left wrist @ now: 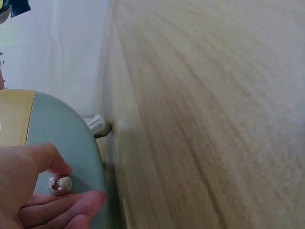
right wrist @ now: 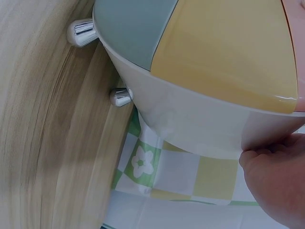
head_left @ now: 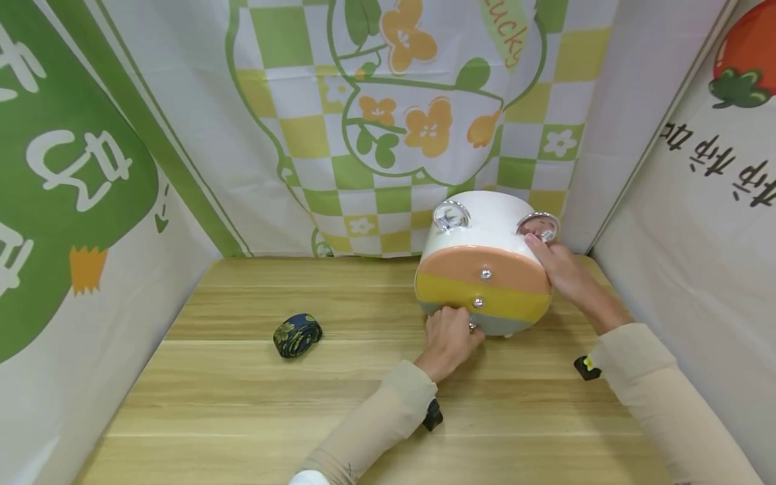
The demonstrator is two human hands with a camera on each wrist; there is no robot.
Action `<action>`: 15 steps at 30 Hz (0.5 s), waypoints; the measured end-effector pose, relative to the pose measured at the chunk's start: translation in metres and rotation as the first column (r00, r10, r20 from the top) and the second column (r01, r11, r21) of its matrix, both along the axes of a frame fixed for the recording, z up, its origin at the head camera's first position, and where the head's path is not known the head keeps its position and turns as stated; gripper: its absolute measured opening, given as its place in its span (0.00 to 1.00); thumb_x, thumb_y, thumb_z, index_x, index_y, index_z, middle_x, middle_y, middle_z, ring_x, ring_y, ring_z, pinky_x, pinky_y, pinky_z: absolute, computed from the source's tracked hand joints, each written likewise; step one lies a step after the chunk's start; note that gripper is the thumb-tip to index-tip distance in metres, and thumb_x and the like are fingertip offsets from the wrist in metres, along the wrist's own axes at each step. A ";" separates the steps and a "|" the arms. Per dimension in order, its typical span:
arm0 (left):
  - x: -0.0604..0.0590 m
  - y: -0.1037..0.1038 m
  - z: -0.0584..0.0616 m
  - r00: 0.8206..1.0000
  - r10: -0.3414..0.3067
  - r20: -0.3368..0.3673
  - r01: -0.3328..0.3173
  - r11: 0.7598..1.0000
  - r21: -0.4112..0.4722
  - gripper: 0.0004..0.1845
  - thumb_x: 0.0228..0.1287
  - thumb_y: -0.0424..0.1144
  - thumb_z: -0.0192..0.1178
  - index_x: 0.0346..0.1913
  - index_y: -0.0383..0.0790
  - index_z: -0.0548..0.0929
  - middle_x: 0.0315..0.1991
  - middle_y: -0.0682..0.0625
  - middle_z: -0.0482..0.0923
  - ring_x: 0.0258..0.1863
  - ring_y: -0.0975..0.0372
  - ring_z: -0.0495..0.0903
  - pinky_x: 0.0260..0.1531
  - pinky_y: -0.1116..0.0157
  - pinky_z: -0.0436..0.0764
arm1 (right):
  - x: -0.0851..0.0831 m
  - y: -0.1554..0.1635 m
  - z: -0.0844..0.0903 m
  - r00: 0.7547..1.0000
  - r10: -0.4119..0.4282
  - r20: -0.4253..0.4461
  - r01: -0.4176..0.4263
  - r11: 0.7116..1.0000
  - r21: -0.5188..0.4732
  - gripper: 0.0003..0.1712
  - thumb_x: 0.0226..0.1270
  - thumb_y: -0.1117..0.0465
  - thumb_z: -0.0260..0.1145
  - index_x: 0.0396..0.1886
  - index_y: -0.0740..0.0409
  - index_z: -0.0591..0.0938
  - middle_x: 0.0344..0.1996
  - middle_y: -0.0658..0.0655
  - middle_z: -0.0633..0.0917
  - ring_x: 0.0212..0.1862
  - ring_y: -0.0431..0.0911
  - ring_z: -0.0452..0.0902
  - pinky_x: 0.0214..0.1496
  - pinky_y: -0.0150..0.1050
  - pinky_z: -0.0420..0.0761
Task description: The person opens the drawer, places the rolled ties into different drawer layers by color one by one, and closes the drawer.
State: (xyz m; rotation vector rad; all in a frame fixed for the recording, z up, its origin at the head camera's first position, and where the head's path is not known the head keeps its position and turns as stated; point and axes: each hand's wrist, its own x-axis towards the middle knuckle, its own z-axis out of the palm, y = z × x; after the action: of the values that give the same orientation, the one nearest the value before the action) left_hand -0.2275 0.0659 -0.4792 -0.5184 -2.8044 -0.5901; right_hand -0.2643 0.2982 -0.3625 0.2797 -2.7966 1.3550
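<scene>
A small rounded white drawer box [head_left: 491,219] stands at the back right of the table. Its front has orange, yellow and grey-green drawers, each with a silver knob. My left hand [head_left: 451,340] is at the lowest, grey-green drawer [head_left: 508,326]. In the left wrist view its thumb and fingers pinch around the bottom silver knob [left wrist: 60,185]. My right hand [head_left: 565,273] grips the box's right upper side, thumb beside a round silver ear [head_left: 538,227]. The right wrist view shows curled fingers [right wrist: 271,151] against the white side wall. All the drawers look closed.
A rolled dark blue necktie [head_left: 297,335] with a yellow-green pattern lies on the wooden table [head_left: 242,404] at the left. Small black items show beside the left sleeve [head_left: 433,415] and the right sleeve [head_left: 587,368]. A checkered, printed cloth [head_left: 388,162] hangs close behind the box.
</scene>
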 end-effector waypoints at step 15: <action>0.002 -0.002 0.001 1.000 -0.008 0.003 0.008 1.000 0.001 0.28 0.61 0.44 0.67 0.09 0.53 0.62 0.10 0.60 0.58 0.12 0.68 0.63 0.10 0.68 0.62 | -0.002 0.001 -0.001 1.000 0.009 -0.003 -0.009 1.000 -0.019 0.38 0.87 0.39 0.38 0.47 0.65 0.84 0.24 0.43 0.86 0.32 0.38 0.83 0.46 0.33 0.79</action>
State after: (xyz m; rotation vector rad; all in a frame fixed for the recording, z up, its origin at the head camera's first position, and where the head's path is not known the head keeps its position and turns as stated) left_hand -0.2254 0.0642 -0.4783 -0.5297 -2.8059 -0.5937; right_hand -0.2665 0.2993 -0.3637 0.2942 -2.7822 1.3805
